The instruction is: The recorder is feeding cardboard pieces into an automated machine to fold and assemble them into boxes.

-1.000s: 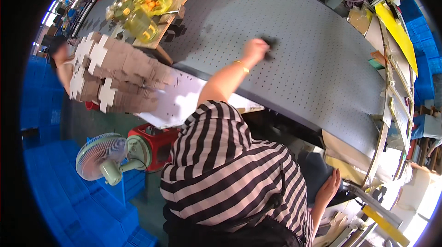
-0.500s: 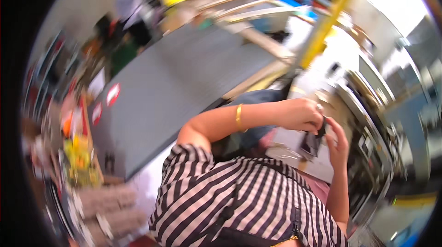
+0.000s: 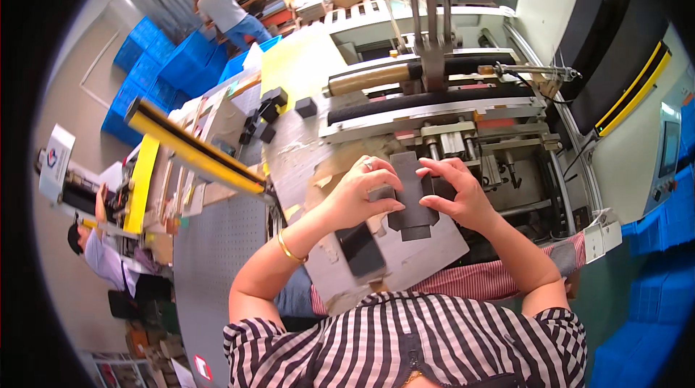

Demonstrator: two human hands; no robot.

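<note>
A dark grey cardboard box piece [image 3: 411, 189] with flaps stands out between my two hands, over a pale board. My left hand [image 3: 365, 191] grips its left side, thumb below and fingers above the side flap. On the opposite side, my right hand [image 3: 461, 196] pinches around the right flap with thumb and forefinger. Under my left wrist, a dark flat rectangular piece [image 3: 362, 250] lies on the pale work board [image 3: 427, 261]. Several small dark grey boxes [image 3: 266, 114] sit in a cluster farther off, with a single box [image 3: 305, 107] apart from them.
A machine with metal rollers [image 3: 434, 91] and rods stands just beyond my hands. A yellow-and-black post [image 3: 203, 149] slants up at the left. Blue crates [image 3: 177, 62] are stacked far left, more blue crates [image 3: 662, 287] at right. Two other people work at a distance.
My view has swung right toward the machine and sharpened. My hands, earlier close together around a dark piece, are now apart on either side of the grey box piece.
</note>
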